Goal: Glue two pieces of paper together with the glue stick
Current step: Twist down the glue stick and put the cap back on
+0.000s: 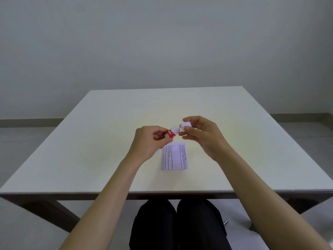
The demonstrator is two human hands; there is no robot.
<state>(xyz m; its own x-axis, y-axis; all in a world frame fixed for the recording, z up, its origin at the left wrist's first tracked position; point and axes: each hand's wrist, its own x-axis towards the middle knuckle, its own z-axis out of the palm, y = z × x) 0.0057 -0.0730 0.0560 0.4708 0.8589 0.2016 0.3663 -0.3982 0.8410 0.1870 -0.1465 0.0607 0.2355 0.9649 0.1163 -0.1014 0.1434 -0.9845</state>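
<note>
Looks like the uncapping step: the left hand [146, 141] is gripping the glue [170, 134], the right hand [201, 135] pinching the cap [185, 125] just off its tip. Paper [175, 156] is lying mid-table [108, 123], toward the near edge. Next probably means parking the cap, then swiping glue on.

Red-white glue stick [170, 134] tilted, white cap [184, 125] off; printed paper [174, 156] flat below.

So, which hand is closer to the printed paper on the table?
Left. The left hand, holding the glue stick, hovers beside the paper's upper-left corner; the right hand, holding the cap, is higher above it.
</note>
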